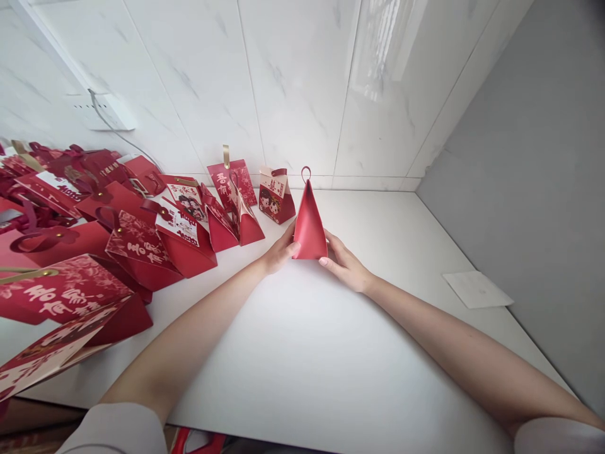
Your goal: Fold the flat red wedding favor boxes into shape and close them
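A red triangular box (311, 230) with a dark red ribbon loop at its peak stands upright on the white table, one plain side towards me. My left hand (282, 251) grips its left edge, thumb on the near face. On the opposite edge, my right hand (346, 261) holds the box with the thumb near the bottom right corner; its other fingers are partly hidden behind. Just left of this box is a smaller red and cream box (276, 197) with two cartoon figures, touched by neither palm.
Several red gift boxes (142, 249) crowd the left side of the white table (302, 366). A white card (477, 289) lies at the right edge. Behind are a tiled wall and a socket (103, 112) with a cable. Something red (201, 441) shows below the front edge.
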A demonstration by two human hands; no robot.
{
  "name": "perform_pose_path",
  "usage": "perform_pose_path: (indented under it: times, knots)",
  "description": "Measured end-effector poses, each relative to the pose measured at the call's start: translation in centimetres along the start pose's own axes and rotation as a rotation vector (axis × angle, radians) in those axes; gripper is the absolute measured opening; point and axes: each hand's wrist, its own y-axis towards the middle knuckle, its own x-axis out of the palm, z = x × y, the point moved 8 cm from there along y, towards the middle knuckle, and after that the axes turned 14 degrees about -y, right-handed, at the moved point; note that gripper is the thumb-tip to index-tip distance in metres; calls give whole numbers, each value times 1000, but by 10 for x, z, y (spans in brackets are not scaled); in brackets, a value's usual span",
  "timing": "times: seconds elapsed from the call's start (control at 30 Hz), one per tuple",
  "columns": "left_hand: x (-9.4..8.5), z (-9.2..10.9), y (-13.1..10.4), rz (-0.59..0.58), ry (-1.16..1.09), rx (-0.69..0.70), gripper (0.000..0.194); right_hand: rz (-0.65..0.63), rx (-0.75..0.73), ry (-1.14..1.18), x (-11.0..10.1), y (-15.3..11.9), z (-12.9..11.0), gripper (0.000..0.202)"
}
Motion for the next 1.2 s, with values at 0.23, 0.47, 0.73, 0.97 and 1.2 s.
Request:
perform_pose_path:
  times: [0.23,0.47,0.73,0.97,1.2]
  knots:
    - [2,2,0,9,-9,-14,79,-3,13,1,1,0,1,77]
    - [8,6,-4,81,-87,-77,77,24,-19,-68,1,0,0,82]
    - [-20,-10,-4,272,-338,-158,56,181,153,25,-5,-1,19,94]
    - [-37,-12,-4,373,-170,-104,67,231,184,-63,-11,2,31,76]
    - [-14,3,-3,214,17,-27,66,278,112,-128,-17,2,18,62]
